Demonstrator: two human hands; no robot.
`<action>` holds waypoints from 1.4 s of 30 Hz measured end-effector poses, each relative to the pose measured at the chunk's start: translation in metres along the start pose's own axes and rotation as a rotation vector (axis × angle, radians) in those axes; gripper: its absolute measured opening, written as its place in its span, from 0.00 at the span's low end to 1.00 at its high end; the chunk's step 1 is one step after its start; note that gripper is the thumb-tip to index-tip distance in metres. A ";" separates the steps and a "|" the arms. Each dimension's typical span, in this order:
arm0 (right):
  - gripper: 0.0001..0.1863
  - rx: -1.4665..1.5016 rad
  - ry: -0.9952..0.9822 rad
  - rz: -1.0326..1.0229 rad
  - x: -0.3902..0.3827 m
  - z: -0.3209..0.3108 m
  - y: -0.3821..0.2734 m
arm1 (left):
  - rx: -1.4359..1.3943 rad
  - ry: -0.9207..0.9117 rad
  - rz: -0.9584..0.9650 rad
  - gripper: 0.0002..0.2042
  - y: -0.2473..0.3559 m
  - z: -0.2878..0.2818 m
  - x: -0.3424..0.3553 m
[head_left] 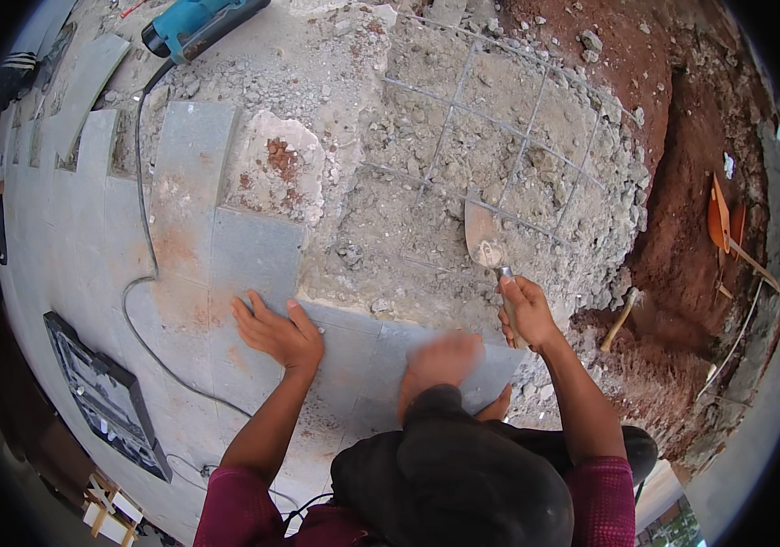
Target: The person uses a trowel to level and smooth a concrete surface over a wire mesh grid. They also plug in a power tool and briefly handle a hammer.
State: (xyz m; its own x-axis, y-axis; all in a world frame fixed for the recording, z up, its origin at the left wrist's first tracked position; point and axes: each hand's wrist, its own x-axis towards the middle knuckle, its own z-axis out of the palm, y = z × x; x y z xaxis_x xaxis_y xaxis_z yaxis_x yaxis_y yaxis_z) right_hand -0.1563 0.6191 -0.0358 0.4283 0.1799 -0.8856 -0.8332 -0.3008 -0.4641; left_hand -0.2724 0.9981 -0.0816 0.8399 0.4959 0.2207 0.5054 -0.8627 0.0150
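My left hand [278, 334] rests with spread fingers on the grey paving tiles [335, 363], beside the edge of broken mortar [358, 264]. My right hand [525, 314] grips the handle of a trowel [482, 235], whose blade lies over rubble just below a steel mesh [525, 137]. My bare foot, blurred, stands on the tiles between my hands.
A teal power tool [191, 25] with a long cord lies at the top left near loose tiles [93, 77]. A black case [107, 397] sits at left. Parked vehicles edge the left. Right, a red-earth trench [672, 237] holds an orange tool [718, 214] and a wooden handle [619, 319].
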 end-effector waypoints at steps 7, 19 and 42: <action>0.21 -0.249 -0.206 0.027 -0.009 -0.020 -0.007 | -0.016 -0.013 -0.021 0.34 0.001 0.000 0.001; 0.22 -0.129 -0.023 -0.196 0.026 0.023 0.023 | 0.011 -0.009 -0.004 0.34 -0.003 0.000 0.000; 0.26 -0.607 0.256 -0.462 0.069 -0.010 0.011 | 0.020 -0.015 -0.019 0.33 0.006 0.000 0.002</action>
State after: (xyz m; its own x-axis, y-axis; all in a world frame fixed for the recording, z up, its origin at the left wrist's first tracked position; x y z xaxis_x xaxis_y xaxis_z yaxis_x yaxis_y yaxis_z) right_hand -0.1321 0.6186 -0.1019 0.8113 0.2122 -0.5448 -0.2487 -0.7181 -0.6500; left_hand -0.2675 0.9945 -0.0811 0.8327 0.5141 0.2056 0.5254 -0.8509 -0.0003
